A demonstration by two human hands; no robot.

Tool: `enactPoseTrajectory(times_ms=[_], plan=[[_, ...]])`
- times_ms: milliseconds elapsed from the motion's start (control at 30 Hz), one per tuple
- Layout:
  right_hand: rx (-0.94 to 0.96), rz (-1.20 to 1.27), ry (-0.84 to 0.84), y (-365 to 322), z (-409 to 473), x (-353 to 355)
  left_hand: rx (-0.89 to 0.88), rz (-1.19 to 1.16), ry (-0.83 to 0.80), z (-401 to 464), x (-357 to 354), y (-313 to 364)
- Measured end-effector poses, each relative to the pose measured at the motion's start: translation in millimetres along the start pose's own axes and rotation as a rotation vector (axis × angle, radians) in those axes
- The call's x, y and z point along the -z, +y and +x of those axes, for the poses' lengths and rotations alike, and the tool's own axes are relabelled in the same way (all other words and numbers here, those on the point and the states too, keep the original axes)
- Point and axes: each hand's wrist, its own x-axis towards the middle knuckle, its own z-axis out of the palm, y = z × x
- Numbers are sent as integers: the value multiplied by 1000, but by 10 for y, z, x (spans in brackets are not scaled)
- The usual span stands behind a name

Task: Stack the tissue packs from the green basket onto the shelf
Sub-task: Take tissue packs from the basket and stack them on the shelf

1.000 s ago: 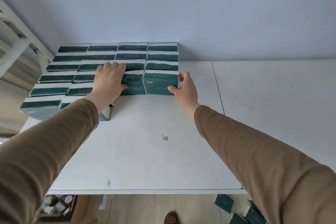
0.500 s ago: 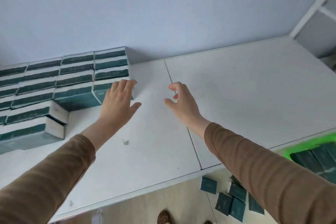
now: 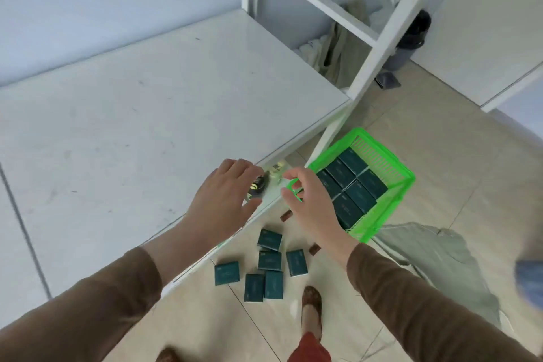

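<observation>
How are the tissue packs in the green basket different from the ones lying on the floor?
The packs in the green basket sit snugly side by side in neat rows, edges lined up; the packs on the floor lie loose and scattered at different angles, some overlapping. The basket walls hold the first group in; nothing holds the floor group. Both groups are the same dark teal rectangular packs, lying flat.

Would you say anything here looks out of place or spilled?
Yes: several tissue packs lie scattered on the floor below the shelf edge, at mixed angles, outside the green basket, where the rest sit in neat rows.
</observation>
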Motion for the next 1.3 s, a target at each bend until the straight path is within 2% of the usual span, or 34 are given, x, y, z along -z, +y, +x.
enactPoseTrajectory(times_ms=[167, 367, 500, 733, 833, 900, 1067, 1167, 1300], plan=[[-234, -36, -81, 1644, 244, 623, -11, -29, -220, 906, -1231, 819], [-538, -193, -275, 3224, 639, 803, 68, 5, -524, 1838, -2759, 992], [-573, -331, -314, 3865, 864, 565, 65, 125, -637, 2354, -3590, 865], [-474, -571, -275, 4529, 898, -10, -137, 450, -639, 2933, -4589, 706], [-435, -644, -223, 4605, 844, -96, -224, 526, -567, 2985, -4738, 646], [-487, -652, -266, 4679, 828, -143, -223, 561, -588, 2954, -4789, 621], [-589, -504, -356, 4676, 912, 26, -265, 699, -601, 2730, -4561, 675], [-541, -479, -358, 4446, 933, 393, -38, 546, -568, 2472, -4179, 753], [-432, -303, -366, 3710, 900, 985, 311, 219, -480, 2013, -3277, 989]])
